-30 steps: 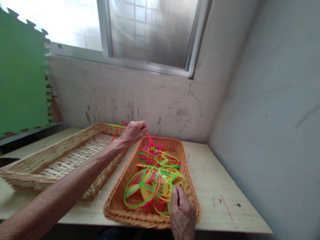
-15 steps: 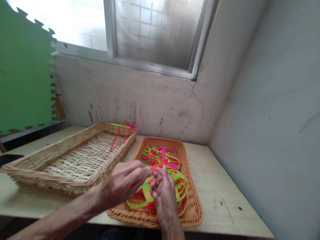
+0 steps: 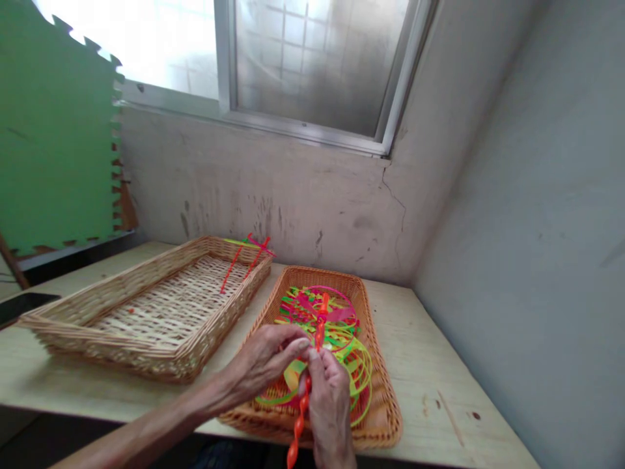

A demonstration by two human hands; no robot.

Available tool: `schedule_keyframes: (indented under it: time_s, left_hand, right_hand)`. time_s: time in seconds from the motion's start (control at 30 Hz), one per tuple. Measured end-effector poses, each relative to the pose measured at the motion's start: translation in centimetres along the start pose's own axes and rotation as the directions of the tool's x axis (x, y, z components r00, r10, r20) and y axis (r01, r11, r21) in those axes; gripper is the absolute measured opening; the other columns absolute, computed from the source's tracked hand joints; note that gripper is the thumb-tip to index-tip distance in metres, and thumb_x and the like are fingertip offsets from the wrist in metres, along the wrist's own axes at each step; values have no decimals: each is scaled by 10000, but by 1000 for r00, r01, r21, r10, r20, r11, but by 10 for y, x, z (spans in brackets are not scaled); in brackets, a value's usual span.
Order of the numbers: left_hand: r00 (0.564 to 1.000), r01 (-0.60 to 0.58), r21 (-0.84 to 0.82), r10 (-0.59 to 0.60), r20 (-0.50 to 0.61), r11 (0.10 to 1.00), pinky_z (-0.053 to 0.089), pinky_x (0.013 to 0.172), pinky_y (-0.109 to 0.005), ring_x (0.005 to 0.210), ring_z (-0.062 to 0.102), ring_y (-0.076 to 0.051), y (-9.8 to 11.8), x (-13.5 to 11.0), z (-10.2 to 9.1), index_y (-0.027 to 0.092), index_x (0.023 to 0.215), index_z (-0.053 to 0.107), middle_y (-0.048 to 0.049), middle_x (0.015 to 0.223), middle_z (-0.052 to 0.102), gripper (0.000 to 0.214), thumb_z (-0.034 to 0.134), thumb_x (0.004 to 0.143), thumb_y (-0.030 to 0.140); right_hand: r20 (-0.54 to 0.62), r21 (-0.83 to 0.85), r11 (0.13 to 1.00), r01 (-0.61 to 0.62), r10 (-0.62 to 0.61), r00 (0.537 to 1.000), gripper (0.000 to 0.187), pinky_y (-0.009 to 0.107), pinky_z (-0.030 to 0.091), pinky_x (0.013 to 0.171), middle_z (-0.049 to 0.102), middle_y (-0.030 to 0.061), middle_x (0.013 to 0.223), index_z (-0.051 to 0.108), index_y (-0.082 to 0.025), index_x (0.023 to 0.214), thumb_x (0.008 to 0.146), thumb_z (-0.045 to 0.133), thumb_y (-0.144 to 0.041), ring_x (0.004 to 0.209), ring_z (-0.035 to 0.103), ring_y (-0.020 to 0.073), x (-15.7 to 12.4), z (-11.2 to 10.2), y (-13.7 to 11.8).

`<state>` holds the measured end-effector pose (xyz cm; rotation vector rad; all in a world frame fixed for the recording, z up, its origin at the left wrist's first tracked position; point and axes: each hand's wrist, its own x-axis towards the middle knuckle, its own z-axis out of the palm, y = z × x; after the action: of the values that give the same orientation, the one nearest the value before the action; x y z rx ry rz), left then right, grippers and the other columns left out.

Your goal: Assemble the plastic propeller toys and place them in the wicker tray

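Note:
My right hand (image 3: 331,397) is closed around an orange-red twisted plastic stick (image 3: 299,426), over the orange-brown wicker basket (image 3: 385,397). The stick runs lengthwise, one end towards me and the other, with a straighter tip, pointing away. My left hand (image 3: 273,361) comes in from the left, its thumb and forefinger pinched at the stick's middle beside my right thumb. The exact contact there is partly hidden by the fingers. Beneath my hands lie thin yellow-green plastic rings (image 3: 367,365) and a pink ring (image 3: 342,293) with flat blades, among pink, green and yellow pieces (image 3: 297,303).
To the left stands a larger pale wicker basket (image 3: 180,358) with a small orange bit inside. Red, yellow and pink sticks (image 3: 254,251) lie across its far right corner. A dark flat object (image 3: 29,305) sits at the table's left edge. Walls bound the back and right.
The orange-red stick has swung from lying sideways to pointing lengthwise, its near end now showing below my hands. My left hand has shifted from its end to its middle. The view has moved slightly.

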<state>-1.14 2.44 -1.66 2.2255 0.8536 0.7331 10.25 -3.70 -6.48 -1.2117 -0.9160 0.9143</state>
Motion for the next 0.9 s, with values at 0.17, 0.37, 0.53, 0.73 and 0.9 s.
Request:
schedule_keyframes:
  time_s: [0.17, 0.37, 0.53, 0.73, 0.9]
  left_hand:
    - [993, 117, -354, -122, 9, 928, 301, 504, -198, 556, 405, -95, -8, 14, 26, 130, 633, 531, 18, 585, 469, 376, 461, 830, 442]
    - [936, 239, -711, -352, -13, 662, 361, 528, -202, 524, 470, -89, -5, 15, 34, 119, 674, 566, -10, 599, 578, 389, 626, 688, 504]
    - [906, 241, -854, -421, 29, 461, 333, 463, -161, 482, 477, -63, 1, 10, 34, 113, 649, 575, -13, 578, 596, 380, 683, 653, 478]
    - [908, 166, -931, -418, 16, 326, 374, 431, -160, 428, 476, -54, 3, 8, 21, 124, 614, 545, 8, 546, 571, 324, 731, 640, 388]
    - [859, 82, -893, -486, -163, 443, 365, 364, -156, 416, 492, -69, -9, 14, -51, 116, 644, 566, -13, 576, 595, 135, 664, 687, 198]
  right_hand:
    - [49, -275, 959, 76, -65, 997, 345, 207, 385, 471, 471, -57, 513, 521, -185, 740, 857, 352, -462, 453, 452, 85, -8, 0, 0]
    - [-5, -666, 706, 242, -328, 945, 471, 297, 470, 604, 685, 125, 766, 636, -124, 961, 897, 243, -376, 666, 651, 215, -14, 10, 16]
    - [-23, -811, 532, 243, -444, 896, 598, 298, 434, 500, 677, 93, 640, 651, -153, 942, 944, 121, -429, 540, 640, 217, -19, 22, 27]
    - [123, -757, 507, 412, -510, 851, 512, 243, 453, 511, 701, 53, 671, 659, -164, 925, 959, 209, -404, 574, 667, 176, -23, 8, 22]
    - [66, -896, 280, 344, -684, 726, 539, 192, 493, 604, 725, 127, 771, 702, -70, 853, 956, 268, -374, 643, 698, 171, -18, -39, 36]
